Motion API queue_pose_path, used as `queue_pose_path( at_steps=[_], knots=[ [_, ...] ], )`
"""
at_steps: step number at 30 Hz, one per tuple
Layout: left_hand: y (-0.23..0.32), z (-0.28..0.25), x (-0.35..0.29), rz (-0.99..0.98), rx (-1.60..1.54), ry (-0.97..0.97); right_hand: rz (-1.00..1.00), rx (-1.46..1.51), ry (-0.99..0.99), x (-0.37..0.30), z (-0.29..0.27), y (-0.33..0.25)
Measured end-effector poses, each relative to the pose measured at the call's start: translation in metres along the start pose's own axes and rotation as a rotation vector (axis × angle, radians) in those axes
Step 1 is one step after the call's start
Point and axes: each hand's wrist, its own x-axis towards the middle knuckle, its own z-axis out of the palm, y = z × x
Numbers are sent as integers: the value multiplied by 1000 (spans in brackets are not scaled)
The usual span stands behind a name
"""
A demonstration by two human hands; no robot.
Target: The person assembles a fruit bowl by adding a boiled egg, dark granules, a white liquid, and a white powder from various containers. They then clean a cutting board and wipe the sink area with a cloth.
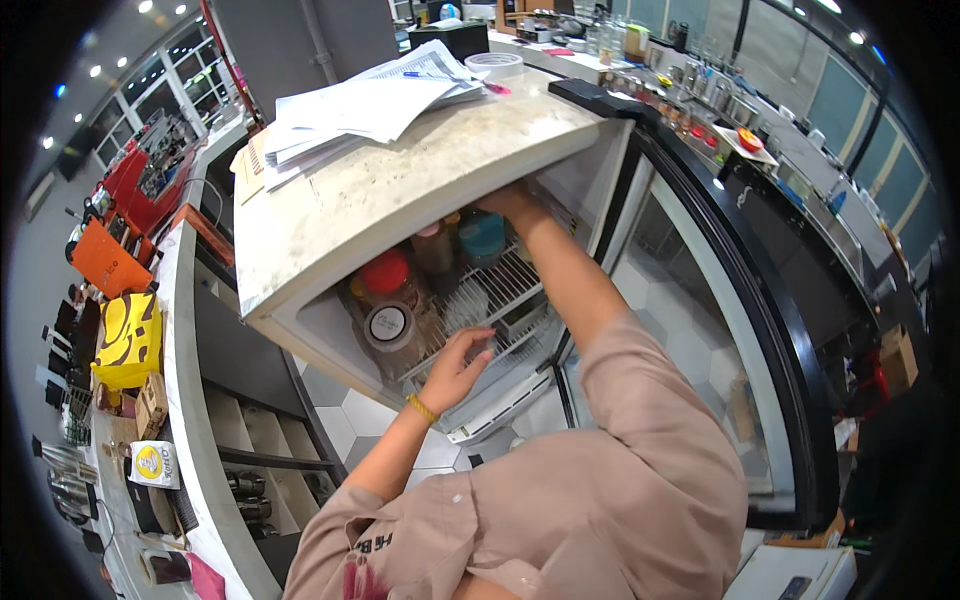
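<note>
A white glass-door fridge (590, 180) stands with its door swung out to the right. My right arm reaches deep inside, and my right hand (512, 203) is partly hidden under the fridge's top, near a teal container (482, 236); its fingers do not show. My left hand (458, 372) hovers in front of the wire shelf (510, 283), fingers loosely apart and nothing in them. On the shelf, to the left, are a red-lidded jar (386, 272) and a jar with a round white lid (388, 323). Behind them stands a brownish container (432, 250).
Papers (360, 105) and a roll of tape (494, 65) lie on the fridge top. The open glass door (700, 300) bounds my right side. A counter (205, 440) with a yellow bag (128, 340) runs along the left. Kitchen counters with jars line the far right.
</note>
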Motion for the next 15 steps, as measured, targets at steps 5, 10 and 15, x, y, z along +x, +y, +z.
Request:
queue_pose_path(
  at_steps=[5, 10, 15],
  knots=[
    [-1, -15, -9, -190, -82, 119, -14, -139, 37, 40, 52, 31],
    [-12, -17, -9, -309, -193, 146, -11, -110, 126, 40, 37, 52],
    [-20, -11, 14, -378, -293, 74, -27, -55, 240, 22, 8, 72]
  ],
)
